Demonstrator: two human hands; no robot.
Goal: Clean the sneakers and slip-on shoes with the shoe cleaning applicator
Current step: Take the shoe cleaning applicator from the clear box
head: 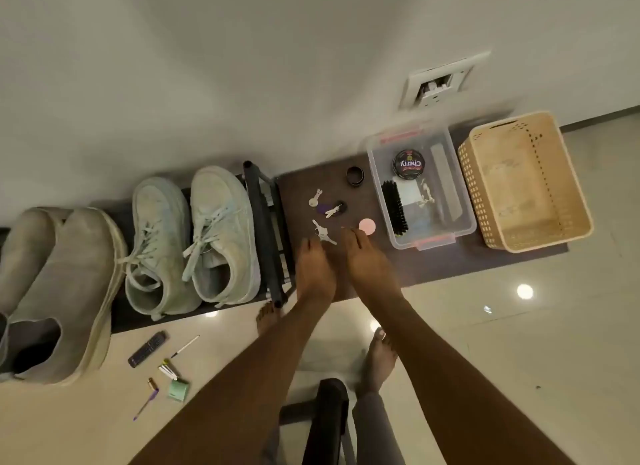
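While I stand before the dark shelf [433, 267], both my hands are low over its top, close together. My left hand [313, 270] has its fingers bent down toward a key bunch [322, 234], and the tips seem to touch it, but I cannot tell if they grasp it. My right hand [369, 267] reaches with curled fingers next to a pink disc [367, 226]; whether it pinches something I cannot tell.

Right of the hands on the shelf sits a clear box [381, 201] that holds a black brush [394, 210], a polish tin [408, 164] and some pale things I cannot identify. Right of the box stands a beige basket [485, 201]. More keys [325, 204] and a small dark ring [355, 176] lie behind my hands.

Left of the shelf, on a lower rack, rest the sneakers [194, 236], and further left the slip-ons [65, 284]. On the floor before them lie a remote [147, 348] and pens [183, 346].
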